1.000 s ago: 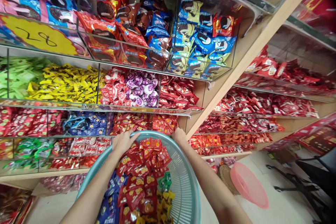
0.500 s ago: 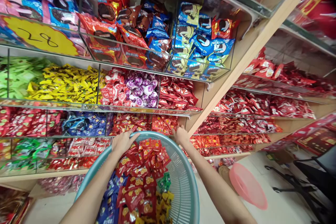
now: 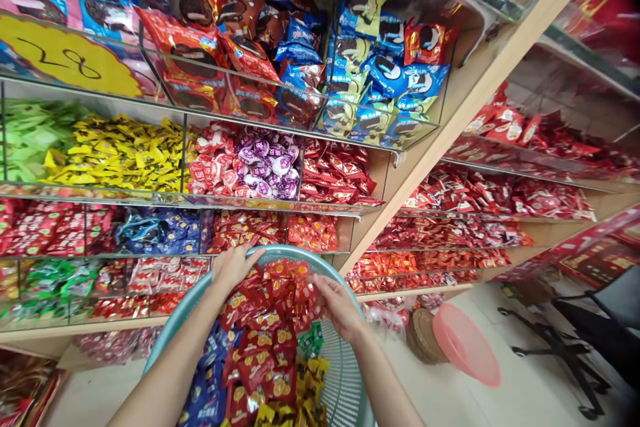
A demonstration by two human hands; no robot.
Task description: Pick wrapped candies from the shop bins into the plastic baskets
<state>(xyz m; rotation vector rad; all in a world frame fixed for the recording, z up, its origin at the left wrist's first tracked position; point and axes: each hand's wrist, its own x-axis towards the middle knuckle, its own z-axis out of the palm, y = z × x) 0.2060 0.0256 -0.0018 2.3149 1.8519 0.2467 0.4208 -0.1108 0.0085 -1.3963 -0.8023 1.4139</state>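
A teal plastic basket (image 3: 173, 323) stands low in front of me, holding wrapped sweets in separate heaps. My left hand (image 3: 231, 271) is closed over its far-left rim, thumb lying along the edge. Inside, my right hand (image 3: 336, 305) reaches over the right side, with curled fingers closed on a red candy packet (image 3: 304, 289) at the top of the red heap. Red packets with orange-slice prints (image 3: 260, 363) fill the middle. Blue packets (image 3: 207, 373) lie at the left, yellow ones (image 3: 310, 383) at the lower right, and a few green ones (image 3: 311, 340) beneath my right wrist.
Shelves with clear-fronted bins of sweets rise ahead, including yellow sweets (image 3: 130, 153) and boxed-in biscuit packs (image 3: 380, 60). A yellow price tag (image 3: 70, 57) reads 28. A wooden upright (image 3: 450, 120) divides the shelving. On the floor right are a pink basket (image 3: 465, 345) and a wheeled chair base (image 3: 555, 347).
My right hand has moved from the basket's far-right rim inward and down to the red packets. My left hand stays on the rim. The view has shifted slightly.
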